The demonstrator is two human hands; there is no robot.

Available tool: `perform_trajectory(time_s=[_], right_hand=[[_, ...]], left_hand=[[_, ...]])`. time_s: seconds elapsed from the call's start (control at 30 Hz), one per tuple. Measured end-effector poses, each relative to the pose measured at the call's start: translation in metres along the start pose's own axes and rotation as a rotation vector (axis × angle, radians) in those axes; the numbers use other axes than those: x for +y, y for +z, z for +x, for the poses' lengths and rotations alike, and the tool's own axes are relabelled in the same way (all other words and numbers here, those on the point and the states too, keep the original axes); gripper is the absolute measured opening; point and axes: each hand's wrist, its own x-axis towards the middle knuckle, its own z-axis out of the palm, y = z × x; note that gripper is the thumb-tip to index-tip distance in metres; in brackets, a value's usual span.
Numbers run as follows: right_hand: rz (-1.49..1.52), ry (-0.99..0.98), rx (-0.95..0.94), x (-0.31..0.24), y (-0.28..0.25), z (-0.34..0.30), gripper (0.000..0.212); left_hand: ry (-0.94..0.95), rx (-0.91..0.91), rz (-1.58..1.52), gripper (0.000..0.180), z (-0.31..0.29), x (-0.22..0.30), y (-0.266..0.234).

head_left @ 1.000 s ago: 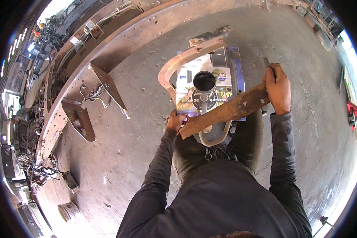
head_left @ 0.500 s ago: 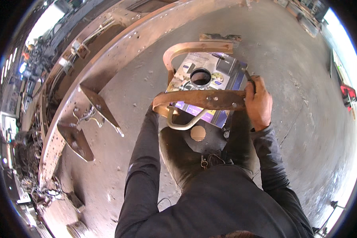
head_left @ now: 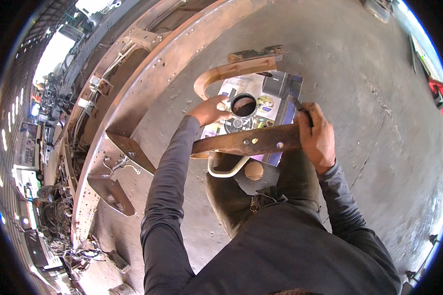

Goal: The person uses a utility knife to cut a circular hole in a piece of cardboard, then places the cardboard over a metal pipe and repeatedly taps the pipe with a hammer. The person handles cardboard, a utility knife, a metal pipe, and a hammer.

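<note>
My right hand (head_left: 318,140) is wrapped round the right end of a flat, rusty metal bar (head_left: 241,142) with several holes. A thin dark piece (head_left: 300,105), too unclear to name, sticks up by its fingers. My left hand (head_left: 212,110) reaches over a printed cardboard box (head_left: 286,105), thumb and fingers apart beside a black-rimmed round container (head_left: 243,105). Whether the fingertips touch that rim I cannot tell. The bar crosses above the near part of the box. A curved brown metal strip (head_left: 231,71) lies at the box's far edge.
A pale bent tube (head_left: 226,173) and a tan round disc (head_left: 254,171) are between my legs and the box. To the left runs a long rusty frame rail (head_left: 133,93) with jutting brackets (head_left: 110,194). Another rusty piece (head_left: 256,52) lies beyond the box on the concrete floor (head_left: 359,128).
My left hand has come off the bar's left end and moved up to the round container. The bar has tilted and dropped slightly at its left end, still in my right hand.
</note>
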Motion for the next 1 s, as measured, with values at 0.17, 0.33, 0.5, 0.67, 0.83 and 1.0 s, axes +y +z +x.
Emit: perform_trajectory(time_s=[0.17,0.33,0.5,0.67,0.83,1.0], right_hand=[[-0.005,-0.045,-0.043,0.004,-0.004,0.000,0.019],[0.315,0.185,-0.167,0.026,-0.020,0.021,0.017],[0.227,0.350,-0.280,0.107,-0.003,0.071,0.026],[0.116,0.180,-0.402,0.181,0.090,0.101,0.029],[0.062,0.118,-0.554,0.183,0.149,0.143,0.028],[-0.021,0.000,-0.667,0.191,0.183,0.161,0.027]], left_hand=[[-0.018,-0.199,0.241,0.107,0.043,0.022,0.015],[-0.263,-0.289,0.260,0.126,0.065,0.039,0.025],[-0.177,-0.097,0.385,0.136,0.086,0.035,0.060],[-0.151,0.032,0.358,0.143,0.086,0.022,0.065],[-0.199,0.085,0.304,0.135,0.089,0.016,0.077],[-0.242,0.029,0.297,0.135,0.098,0.020,0.074]])
